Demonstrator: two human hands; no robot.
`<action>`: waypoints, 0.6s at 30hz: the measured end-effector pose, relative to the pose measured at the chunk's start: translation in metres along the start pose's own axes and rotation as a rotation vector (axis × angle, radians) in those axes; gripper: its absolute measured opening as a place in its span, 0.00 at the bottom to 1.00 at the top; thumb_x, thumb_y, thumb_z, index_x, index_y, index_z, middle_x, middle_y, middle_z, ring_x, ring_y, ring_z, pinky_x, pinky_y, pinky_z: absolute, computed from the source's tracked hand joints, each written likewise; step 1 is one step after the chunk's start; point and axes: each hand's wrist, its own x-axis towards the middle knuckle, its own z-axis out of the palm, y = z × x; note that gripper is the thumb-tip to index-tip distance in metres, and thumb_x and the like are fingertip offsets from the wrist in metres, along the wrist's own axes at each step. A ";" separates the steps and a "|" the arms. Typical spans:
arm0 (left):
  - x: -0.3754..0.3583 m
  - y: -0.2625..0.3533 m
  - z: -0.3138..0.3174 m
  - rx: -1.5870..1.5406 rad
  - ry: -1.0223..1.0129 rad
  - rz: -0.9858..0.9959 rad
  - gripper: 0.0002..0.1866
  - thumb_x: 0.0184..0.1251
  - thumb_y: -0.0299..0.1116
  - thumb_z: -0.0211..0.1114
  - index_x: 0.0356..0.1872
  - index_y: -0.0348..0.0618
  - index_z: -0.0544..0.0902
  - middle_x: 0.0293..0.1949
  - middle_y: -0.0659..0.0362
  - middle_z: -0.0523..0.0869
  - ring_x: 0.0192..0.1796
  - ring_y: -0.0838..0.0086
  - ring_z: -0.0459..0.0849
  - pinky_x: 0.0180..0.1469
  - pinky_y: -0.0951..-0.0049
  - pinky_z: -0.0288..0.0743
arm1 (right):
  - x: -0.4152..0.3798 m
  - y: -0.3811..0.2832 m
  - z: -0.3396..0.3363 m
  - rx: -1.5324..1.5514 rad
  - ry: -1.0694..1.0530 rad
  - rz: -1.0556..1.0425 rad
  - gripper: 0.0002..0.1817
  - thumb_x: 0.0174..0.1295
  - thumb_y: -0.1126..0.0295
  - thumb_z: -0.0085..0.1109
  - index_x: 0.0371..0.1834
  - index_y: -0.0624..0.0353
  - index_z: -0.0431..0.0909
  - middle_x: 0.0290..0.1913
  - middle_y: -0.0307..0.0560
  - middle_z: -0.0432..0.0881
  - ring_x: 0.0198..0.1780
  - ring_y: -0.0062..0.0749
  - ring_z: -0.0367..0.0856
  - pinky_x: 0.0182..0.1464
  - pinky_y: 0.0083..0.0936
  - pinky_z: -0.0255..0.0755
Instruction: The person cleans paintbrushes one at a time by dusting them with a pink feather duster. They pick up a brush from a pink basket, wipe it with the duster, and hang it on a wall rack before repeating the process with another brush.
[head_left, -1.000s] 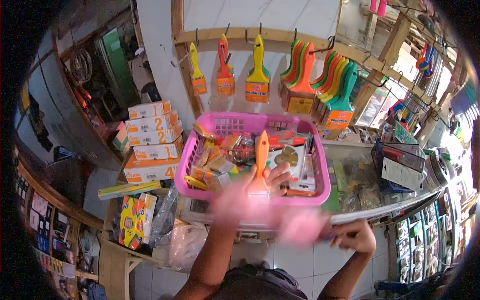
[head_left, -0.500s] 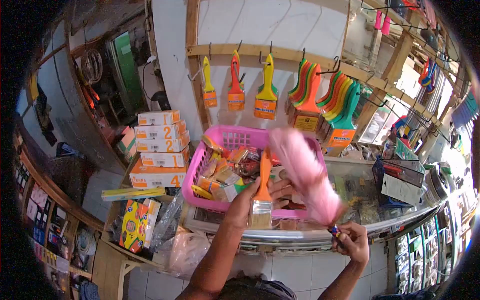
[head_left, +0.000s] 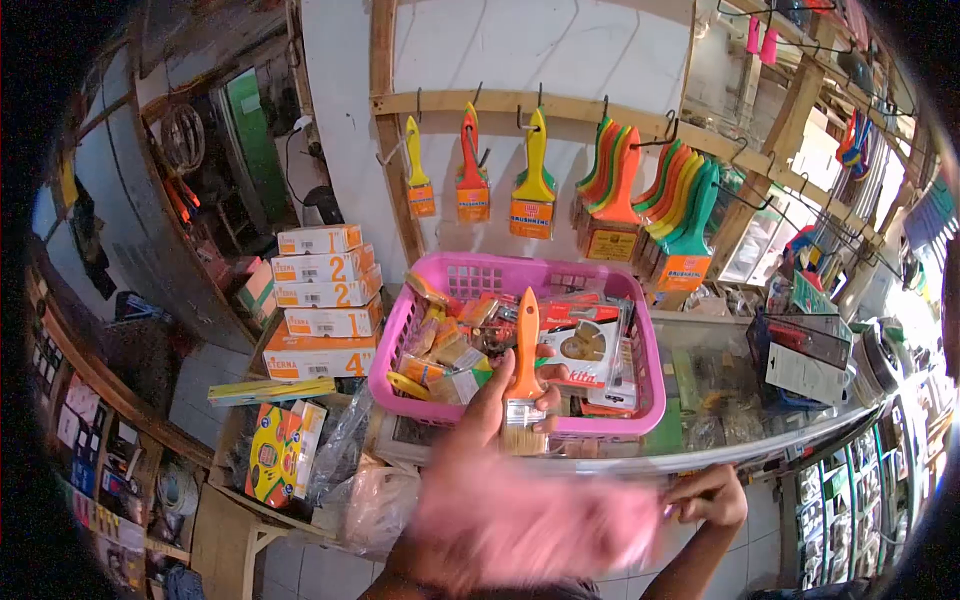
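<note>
My left hand [head_left: 487,415] grips a paintbrush [head_left: 527,345] by its metal band, orange handle up and bristles down, in front of the pink basket [head_left: 655,405]. Packaged goods lie in that basket, among them a Makita blister pack [head_left: 580,345]. Low on the right, my right hand [head_left: 712,494] is closed round the handle end of a fluffy pink duster [head_left: 560,525]. The duster is smeared by motion and stretches leftward across my left forearm, covering part of it.
Several paintbrushes [head_left: 535,165] hang from hooks on a wooden rail [head_left: 575,108]. Stacked orange-and-white boxes [head_left: 325,295] stand left of the basket. A glass counter [head_left: 700,370] extends right, with a dark blue basket [head_left: 765,350] on it. Plastic bags [head_left: 375,510] sit at lower left.
The duster has swung from upright in front of the basket down to the left, across my left forearm. My left hand still holds the paintbrush, slightly shifted left.
</note>
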 end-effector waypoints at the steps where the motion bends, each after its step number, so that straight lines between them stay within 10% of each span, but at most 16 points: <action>1: -0.003 -0.003 -0.002 0.102 0.177 0.026 0.25 0.78 0.54 0.50 0.62 0.46 0.70 0.53 0.52 0.79 0.37 0.74 0.75 0.31 0.69 0.72 | 0.000 -0.006 0.004 0.215 0.104 0.044 0.22 0.62 0.64 0.69 0.51 0.75 0.82 0.26 0.48 0.84 0.18 0.22 0.70 0.19 0.18 0.62; 4: -0.008 -0.008 -0.002 0.146 0.319 0.094 0.27 0.75 0.55 0.55 0.61 0.44 0.72 0.53 0.54 0.82 0.43 0.72 0.80 0.37 0.68 0.78 | 0.020 -0.023 0.023 0.006 0.405 0.272 0.22 0.64 0.63 0.66 0.55 0.70 0.81 0.27 0.49 0.83 0.17 0.16 0.67 0.17 0.16 0.56; 11: -0.010 -0.006 0.017 0.347 0.397 -0.005 0.29 0.77 0.53 0.52 0.66 0.40 0.70 0.50 0.56 0.80 0.45 0.71 0.80 0.38 0.67 0.78 | 0.006 -0.014 -0.001 0.055 0.358 0.198 0.20 0.66 0.63 0.65 0.55 0.67 0.83 0.27 0.47 0.84 0.16 0.15 0.66 0.17 0.16 0.56; 14: -0.003 -0.004 0.003 -0.013 0.005 -0.077 0.29 0.78 0.54 0.49 0.66 0.39 0.70 0.49 0.54 0.81 0.41 0.72 0.76 0.35 0.69 0.75 | 0.009 -0.015 0.006 0.073 0.458 0.172 0.18 0.66 0.65 0.64 0.52 0.67 0.84 0.27 0.46 0.84 0.17 0.17 0.68 0.17 0.16 0.58; 18: -0.004 -0.006 0.003 -0.085 0.068 -0.066 0.31 0.77 0.57 0.48 0.64 0.38 0.71 0.49 0.51 0.82 0.40 0.69 0.74 0.36 0.65 0.73 | -0.007 -0.013 -0.011 -0.186 0.030 0.214 0.13 0.65 0.67 0.64 0.43 0.69 0.86 0.26 0.44 0.84 0.19 0.19 0.74 0.20 0.16 0.64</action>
